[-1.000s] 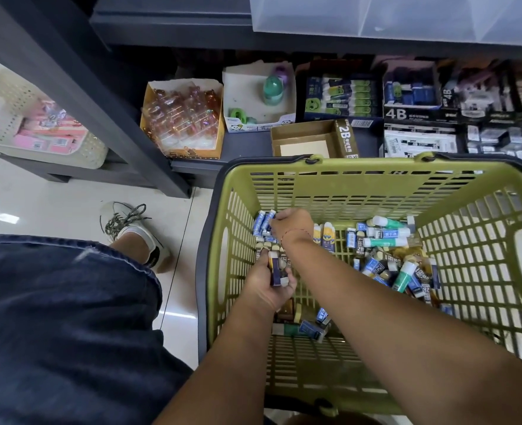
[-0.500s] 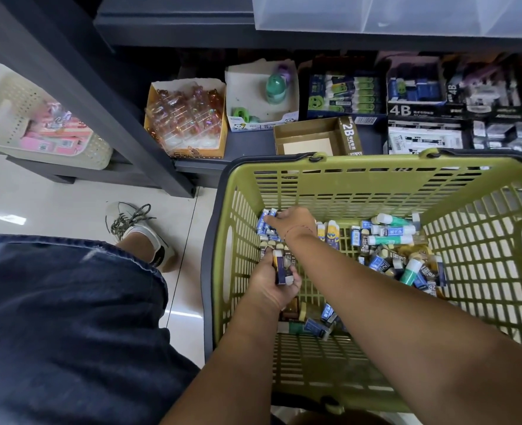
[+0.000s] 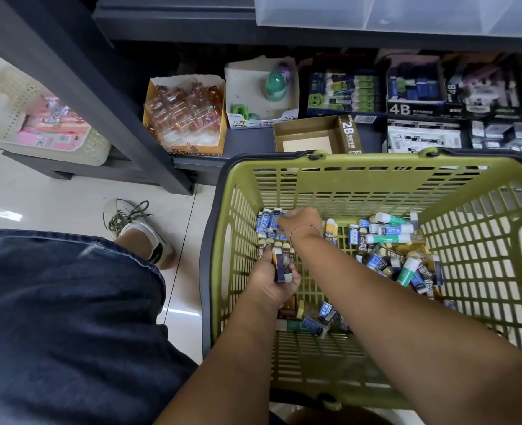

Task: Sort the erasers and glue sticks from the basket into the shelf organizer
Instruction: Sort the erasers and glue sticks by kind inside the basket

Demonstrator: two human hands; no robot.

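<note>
Gripping a stack of small navy-sleeved rectangular erasers (image 3: 281, 265) in left hand (image 3: 272, 282), fingers clamped round it, low over the near-left floor of the olive-green slatted plastic basket (image 3: 345, 185). Reaching right hand (image 3: 302, 220) into the far-left corner, fingers curled and pinching at the blue-sleeved erasers (image 3: 265, 222) piled there. Noting white-and-green capped glue sticks (image 3: 391, 230) lying mixed with more erasers along the right side. Seeing open brown cardboard 2B box (image 3: 311, 139) sitting just beyond the rim.
</note>
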